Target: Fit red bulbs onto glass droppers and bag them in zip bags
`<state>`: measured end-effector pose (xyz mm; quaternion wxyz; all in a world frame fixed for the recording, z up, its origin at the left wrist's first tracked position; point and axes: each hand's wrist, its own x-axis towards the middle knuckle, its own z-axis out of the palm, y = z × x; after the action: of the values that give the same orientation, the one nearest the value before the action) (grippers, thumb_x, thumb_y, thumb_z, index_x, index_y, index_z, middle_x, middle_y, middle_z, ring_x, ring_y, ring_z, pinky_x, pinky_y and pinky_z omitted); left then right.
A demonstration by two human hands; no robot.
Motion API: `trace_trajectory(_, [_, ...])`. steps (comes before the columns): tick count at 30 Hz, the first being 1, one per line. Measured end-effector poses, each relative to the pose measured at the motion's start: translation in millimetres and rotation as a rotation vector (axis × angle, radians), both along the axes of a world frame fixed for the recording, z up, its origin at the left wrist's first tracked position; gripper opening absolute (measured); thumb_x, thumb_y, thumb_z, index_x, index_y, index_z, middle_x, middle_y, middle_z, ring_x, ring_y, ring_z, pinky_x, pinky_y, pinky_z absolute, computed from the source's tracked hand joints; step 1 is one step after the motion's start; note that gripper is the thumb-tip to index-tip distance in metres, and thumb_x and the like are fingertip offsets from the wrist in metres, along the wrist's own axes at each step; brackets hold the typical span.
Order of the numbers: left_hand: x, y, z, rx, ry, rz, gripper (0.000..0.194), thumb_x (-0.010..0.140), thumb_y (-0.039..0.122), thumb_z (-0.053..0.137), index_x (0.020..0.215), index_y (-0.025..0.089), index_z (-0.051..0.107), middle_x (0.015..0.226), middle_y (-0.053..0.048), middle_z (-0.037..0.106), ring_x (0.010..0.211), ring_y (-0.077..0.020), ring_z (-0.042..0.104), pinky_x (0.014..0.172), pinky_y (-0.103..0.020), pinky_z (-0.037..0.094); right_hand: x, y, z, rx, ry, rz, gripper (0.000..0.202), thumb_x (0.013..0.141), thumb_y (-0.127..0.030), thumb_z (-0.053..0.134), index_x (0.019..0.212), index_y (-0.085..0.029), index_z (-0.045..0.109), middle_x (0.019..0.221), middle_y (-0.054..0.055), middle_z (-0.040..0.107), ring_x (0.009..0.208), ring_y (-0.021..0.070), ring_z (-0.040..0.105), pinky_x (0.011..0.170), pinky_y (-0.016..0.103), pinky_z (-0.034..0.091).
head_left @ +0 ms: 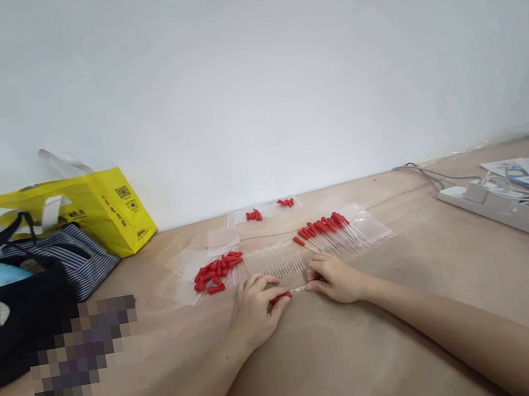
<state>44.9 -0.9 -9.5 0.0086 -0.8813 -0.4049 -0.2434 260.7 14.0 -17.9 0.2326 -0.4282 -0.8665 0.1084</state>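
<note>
My left hand (257, 307) is closed, pinching a red rubber dropper bulb (281, 296) between thumb and fingers. Opposite it, my right hand (333, 279) grips a thin clear dropper tube (300, 288), which lies in line with the bulb. Whether the tube's end is inside the bulb is too small to tell. Just beyond my hands lies a row of bare clear tubes (274, 260). Loose red bulbs (216, 272) are heaped on a plastic bag to the left. Several tubes with red bulbs on their ends (324, 225) lie side by side on the right.
Flat clear zip bags (373, 226) lie under the pieces, with small red bulbs (254, 215) near the wall. A yellow bag (127, 211), a striped pouch (84, 255) and a black bag (55, 314) stand left. At right are a white power strip (500, 212), cables and printed packets (518, 172).
</note>
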Motion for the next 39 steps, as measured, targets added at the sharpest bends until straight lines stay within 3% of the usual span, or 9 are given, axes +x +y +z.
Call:
trace_trajectory(5, [3.9,0.6,1.0,-0.012,-0.031,0.054,0.013,0.083,0.024,0.046,0.081,0.024,0.058,0.085,0.002,0.065,0.086,-0.018,0.053,0.087,-0.042,0.027,-2.5,-2.8,-7.1,0.003,0.081,-0.071,0.005,0.081,-0.02,0.045,0.077,-0.017,0.046,0.078,0.003,0.056,0.075,0.016,0.049,0.071,0.031,0.032])
trace_trajectory(10, [3.4,0.6,0.5,-0.046,-0.056,0.097,0.01,0.085,0.023,0.042,0.085,0.024,0.052,0.084,0.003,0.065,0.085,-0.017,0.055,0.092,-0.047,0.017,-6.3,-5.7,-8.9,-0.028,0.212,-0.007,0.005,0.082,-0.015,0.041,0.077,-0.018,0.042,0.074,0.002,0.055,0.068,0.0138,0.049,0.064,0.027,0.034])
trace_trajectory(27, [1.9,-0.1,2.8,-0.015,-0.084,0.056,0.011,0.085,0.023,0.042,0.084,0.024,0.052,0.082,0.005,0.065,0.082,-0.0168,0.057,0.094,-0.048,0.014,-11.5,-11.8,-5.1,0.043,0.224,0.043,0.02,0.085,-0.017,0.041,0.092,-0.02,0.059,0.079,0.003,0.06,0.077,0.0136,0.053,0.071,0.027,0.033])
trace_trajectory(35, [2.0,1.1,-0.8,-0.001,-0.128,0.017,0.01,0.084,0.021,0.042,0.082,0.022,0.052,0.079,0.003,0.065,0.079,-0.0155,0.058,0.095,-0.048,0.012,-18.2,-19.7,-4.1,0.185,0.135,-0.053,0.022,0.084,-0.017,0.04,0.089,-0.019,0.062,0.075,0.003,0.06,0.069,0.0125,0.05,0.069,0.028,0.027])
trace_trajectory(39, [1.7,1.6,-0.5,0.014,-0.127,0.031,0.01,0.084,0.023,0.043,0.081,0.022,0.053,0.078,0.002,0.066,0.077,-0.0164,0.058,0.093,-0.049,0.014,-21.2,-20.7,-4.8,0.177,0.129,-0.067,0.022,0.084,-0.016,0.039,0.084,-0.019,0.061,0.074,0.002,0.06,0.067,0.0117,0.05,0.068,0.027,0.026])
